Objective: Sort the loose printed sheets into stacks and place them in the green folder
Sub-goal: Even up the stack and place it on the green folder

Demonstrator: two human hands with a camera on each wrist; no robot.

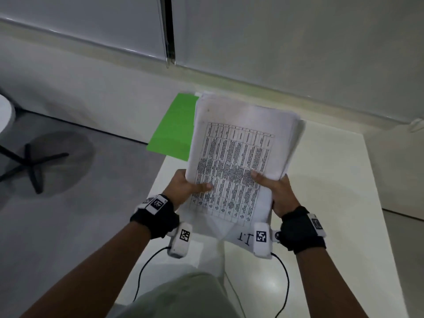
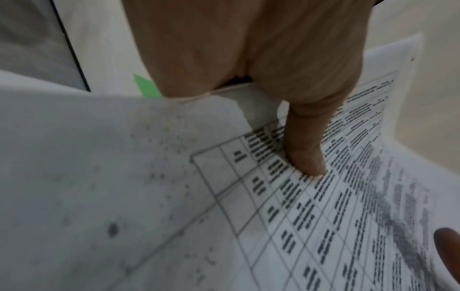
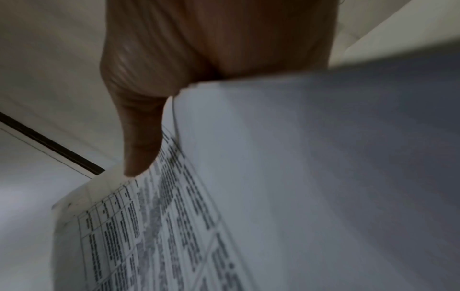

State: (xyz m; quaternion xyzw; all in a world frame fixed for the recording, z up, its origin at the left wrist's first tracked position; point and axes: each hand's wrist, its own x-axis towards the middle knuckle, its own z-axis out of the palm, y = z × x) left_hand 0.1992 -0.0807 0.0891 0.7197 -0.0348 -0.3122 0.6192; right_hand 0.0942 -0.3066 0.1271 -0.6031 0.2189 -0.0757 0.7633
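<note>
Both hands hold up a thick stack of printed sheets (image 1: 238,148) above the white table (image 1: 332,203); the top sheet carries a dense table of text. My left hand (image 1: 185,187) grips the stack's left edge, thumb pressed on the print (image 2: 306,153). My right hand (image 1: 273,187) grips the right edge, thumb on top (image 3: 141,141), fingers hidden beneath. A second sheet (image 1: 241,235) marked "1.1" hangs lower, near my wrists. The green folder (image 1: 174,129) lies flat at the table's far left corner, partly hidden by the stack (image 2: 147,86).
A grey wall with a dark vertical gap (image 1: 168,28) runs behind the table. On the floor at left stands a round table's black star base (image 1: 29,164). Cables (image 1: 146,271) trail from the wrist cameras over the table's near edge.
</note>
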